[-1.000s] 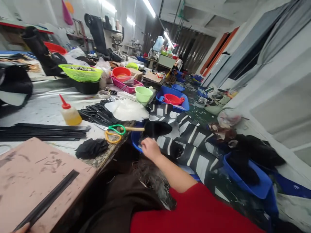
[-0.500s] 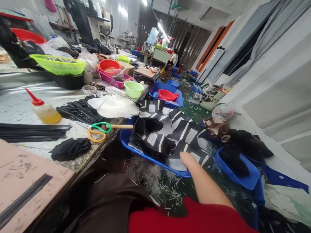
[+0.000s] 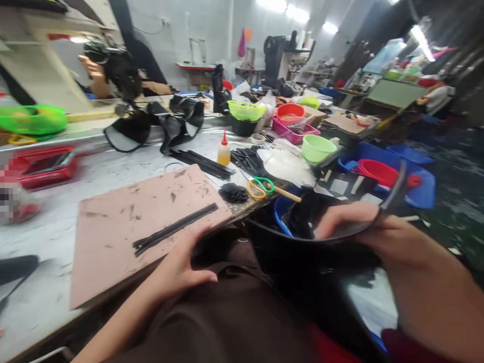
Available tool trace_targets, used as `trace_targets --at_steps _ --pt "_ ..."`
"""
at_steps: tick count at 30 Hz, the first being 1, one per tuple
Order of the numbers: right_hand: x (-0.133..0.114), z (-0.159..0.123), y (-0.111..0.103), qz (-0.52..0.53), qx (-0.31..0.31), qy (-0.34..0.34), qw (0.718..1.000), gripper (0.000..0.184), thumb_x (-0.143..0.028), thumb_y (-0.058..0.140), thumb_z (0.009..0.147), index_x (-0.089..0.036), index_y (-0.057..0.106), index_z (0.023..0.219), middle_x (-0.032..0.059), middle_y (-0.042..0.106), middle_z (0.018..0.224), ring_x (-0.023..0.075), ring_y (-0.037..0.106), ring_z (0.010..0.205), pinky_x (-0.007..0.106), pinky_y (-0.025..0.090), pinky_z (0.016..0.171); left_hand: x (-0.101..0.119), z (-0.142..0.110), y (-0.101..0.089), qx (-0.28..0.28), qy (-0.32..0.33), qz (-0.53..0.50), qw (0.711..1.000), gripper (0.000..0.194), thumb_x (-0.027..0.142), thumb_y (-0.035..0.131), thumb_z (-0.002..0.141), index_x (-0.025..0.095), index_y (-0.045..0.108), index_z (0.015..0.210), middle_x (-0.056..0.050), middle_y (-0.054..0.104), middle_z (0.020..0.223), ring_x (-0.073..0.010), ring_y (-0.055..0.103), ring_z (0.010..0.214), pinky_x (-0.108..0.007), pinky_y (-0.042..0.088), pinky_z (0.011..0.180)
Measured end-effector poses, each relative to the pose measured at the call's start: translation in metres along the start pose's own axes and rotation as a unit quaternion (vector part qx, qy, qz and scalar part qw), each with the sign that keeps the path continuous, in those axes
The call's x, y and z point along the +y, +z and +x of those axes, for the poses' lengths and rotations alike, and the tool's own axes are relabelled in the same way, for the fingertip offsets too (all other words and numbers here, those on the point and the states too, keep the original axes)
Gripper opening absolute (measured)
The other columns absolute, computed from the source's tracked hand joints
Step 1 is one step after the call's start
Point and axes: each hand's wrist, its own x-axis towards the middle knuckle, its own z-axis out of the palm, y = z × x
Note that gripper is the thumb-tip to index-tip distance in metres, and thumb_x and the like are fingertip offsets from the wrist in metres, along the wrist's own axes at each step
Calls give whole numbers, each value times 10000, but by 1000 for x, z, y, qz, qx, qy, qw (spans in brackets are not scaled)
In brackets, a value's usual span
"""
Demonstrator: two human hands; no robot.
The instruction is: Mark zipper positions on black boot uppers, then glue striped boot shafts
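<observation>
Gripping a black piece (image 3: 298,267) by its curved upper edge, the right hand (image 3: 401,239) has its fingers on one side of the edge and its palm on the other. The piece hangs over the person's lap, beside the desk (image 3: 49,212), in front of a blue bin (image 3: 280,217). The left hand (image 3: 189,264) is empty, its thumb spread away from its fingers, at the near edge of a pink board (image 3: 109,262). On that board, just beyond the left hand, black strips (image 3: 176,229) lie at a slant. Past the board are more strips in a bundle (image 3: 202,164), an upright bottle (image 3: 224,154) with a red tip, and a heap of black scraps (image 3: 233,192). Scissors (image 3: 259,187) with green and orange handles lie beside the heap, next to a wooden stick (image 3: 285,193) that juts past the desk's edge. Farther along sits a pale green bowl (image 3: 318,149).
</observation>
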Motion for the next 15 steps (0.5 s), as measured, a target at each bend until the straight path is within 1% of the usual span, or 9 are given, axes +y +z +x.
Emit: trace_targets --at_steps 1,2,3,4,6,8,9,11,15 --pt "-13 20 16 32 -74 -48 996 448 -647 506 666 -228 659 703 77 651 708 183 615 650 303 470 602 4 -3 0 4 3 -19 1000 882 474 705 591 191 291 1317 -131 379 1358 -268 368 1236 -426 313 1024" --pt "-24 40 31 35 -118 -98 988 398 -598 537 682 -219 655 712 63 647 733 179 609 672 302 469 627 8 -8 -2 12 9 -41 999 929 455 730 565 190 274 1330 -133 358 1373 -271 351 1247 -429 296 1033" --pt "-34 58 45 28 -143 -149 978 354 -553 557 692 -213 651 722 51 640 757 178 601 706 306 466 670 11 -14 -5 21 11 -64 998 886 436 729 577 195 306 1318 -126 373 1365 -266 365 1238 -423 301 1029" --pt "-43 75 59 18 -158 -198 967 316 -514 574 698 -207 647 720 42 629 770 177 592 734 314 459 709 12 -20 -9 32 10 -89 995 756 418 706 616 200 390 1267 -113 434 1322 -257 414 1200 -409 329 1008" --pt "-54 98 86 11 -175 -283 943 260 -440 585 717 -186 644 730 40 603 785 176 569 779 329 441 773 12 -37 -20 57 -10 -126 990 400 388 636 700 190 582 1043 -84 602 1114 -233 550 1031 -372 411 917" --pt "-58 109 113 27 -200 -340 918 218 -366 582 740 -164 650 786 53 580 826 175 549 820 336 427 807 6 -57 -29 98 -50 -140 984 218 364 584 747 171 650 824 -58 668 874 -199 614 827 -328 459 802" --pt "-56 111 128 44 -221 -353 908 212 -339 576 753 -156 653 828 61 571 854 173 542 839 335 422 817 1 -70 -32 120 -70 -142 980 206 354 578 752 168 660 782 -49 670 802 -184 618 760 -307 467 754" --pt "-45 107 157 94 -273 -339 895 238 -334 549 786 -155 657 899 71 559 902 165 537 865 328 417 826 -11 -96 -31 150 -101 -146 973 196 337 575 756 173 680 768 -40 669 749 -167 614 700 -274 469 694" --pt "-12 87 204 168 -401 -210 876 345 -446 536 786 -137 681 837 58 572 826 158 543 817 316 409 807 -38 -142 -7 104 -137 -144 974 230 348 558 772 183 704 708 -34 667 681 -155 606 644 -252 465 630"
